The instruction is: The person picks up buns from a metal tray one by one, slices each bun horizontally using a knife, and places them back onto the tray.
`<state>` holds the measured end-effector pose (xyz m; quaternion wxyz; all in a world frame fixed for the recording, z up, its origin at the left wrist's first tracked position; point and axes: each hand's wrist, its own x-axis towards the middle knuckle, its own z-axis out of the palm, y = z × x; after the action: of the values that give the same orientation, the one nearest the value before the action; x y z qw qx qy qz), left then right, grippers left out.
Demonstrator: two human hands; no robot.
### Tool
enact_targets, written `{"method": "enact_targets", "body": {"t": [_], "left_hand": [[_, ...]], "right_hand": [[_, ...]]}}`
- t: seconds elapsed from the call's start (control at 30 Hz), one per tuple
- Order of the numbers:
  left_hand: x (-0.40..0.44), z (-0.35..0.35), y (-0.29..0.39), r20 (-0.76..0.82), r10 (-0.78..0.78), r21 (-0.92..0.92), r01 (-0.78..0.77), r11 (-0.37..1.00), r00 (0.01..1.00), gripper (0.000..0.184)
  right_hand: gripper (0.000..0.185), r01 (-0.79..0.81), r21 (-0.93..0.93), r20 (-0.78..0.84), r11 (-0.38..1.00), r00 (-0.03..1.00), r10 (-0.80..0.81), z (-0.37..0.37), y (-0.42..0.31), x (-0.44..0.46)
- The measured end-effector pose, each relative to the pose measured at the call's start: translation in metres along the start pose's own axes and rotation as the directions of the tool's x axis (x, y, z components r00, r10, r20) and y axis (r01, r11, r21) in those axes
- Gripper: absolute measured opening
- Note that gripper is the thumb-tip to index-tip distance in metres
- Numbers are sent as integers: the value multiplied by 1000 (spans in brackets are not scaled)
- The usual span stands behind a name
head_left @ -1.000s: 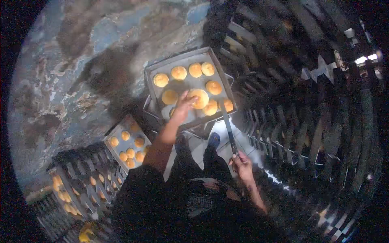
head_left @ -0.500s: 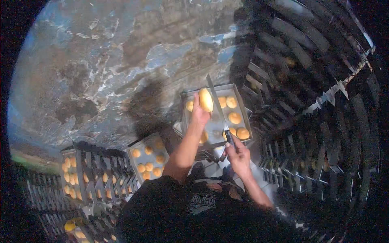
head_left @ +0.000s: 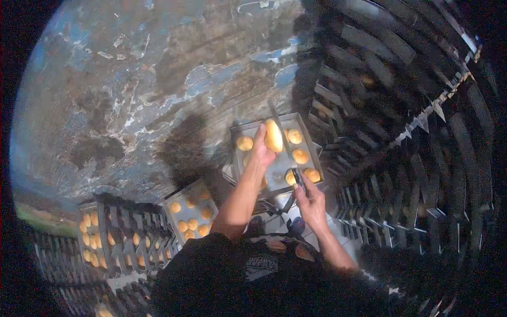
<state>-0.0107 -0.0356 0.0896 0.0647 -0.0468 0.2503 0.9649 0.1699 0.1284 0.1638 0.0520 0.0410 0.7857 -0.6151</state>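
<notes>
1. Holding a bun (head_left: 273, 136) on its edge, the left hand (head_left: 263, 153) closes around it, thumb along its left side; the other fingers are mostly hidden.
2. This bun is raised above a shallow metal tray (head_left: 275, 173), nearer the tray's far side.
3. Wrapped around the black handle of a knife (head_left: 297, 177), the right hand (head_left: 311, 199) is near the tray's close edge.
4. The knife's blade points away from the person, just right of the raised bun; it is blurred, and whether they touch I cannot tell.
5. Several other golden buns (head_left: 300, 156) lie on the tray, some partly covered by the hands.
6. To the left, a second tray (head_left: 198, 196) carries more buns, near a rack (head_left: 113, 235) with further ones.
7. Beyond the tray stands a stained, peeling wall (head_left: 158, 90).
</notes>
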Motion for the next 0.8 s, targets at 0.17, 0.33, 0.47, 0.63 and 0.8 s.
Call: {"method": "enact_targets", "body": {"t": [0.17, 0.33, 0.47, 0.63, 0.8], "left_hand": [[9, -10, -5, 79, 45, -51, -41, 998, 996, 46], [1, -3, -5, 176, 44, 84, -60, 995, 983, 47], [0, 2, -15, 200, -21, 25, 17, 1000, 980, 44], [2, -13, 9, 76, -2, 140, -8, 990, 997, 38], [-13, -1, -17, 74, -50, 303, 25, 953, 996, 49]], "right_hand": [[47, 158, -67, -50, 985, 986, -161, -6, 5, 7], [46, -8, 39, -36, 999, 999, 10, -12, -7, -9], [45, 175, -67, -69, 982, 981, -179, -23, 0, 16], [38, -25, 105, 50, 994, 999, 20, -30, 10, -19], [37, -94, 134, 50, 987, 995, 88, -36, -12, 17]]}}
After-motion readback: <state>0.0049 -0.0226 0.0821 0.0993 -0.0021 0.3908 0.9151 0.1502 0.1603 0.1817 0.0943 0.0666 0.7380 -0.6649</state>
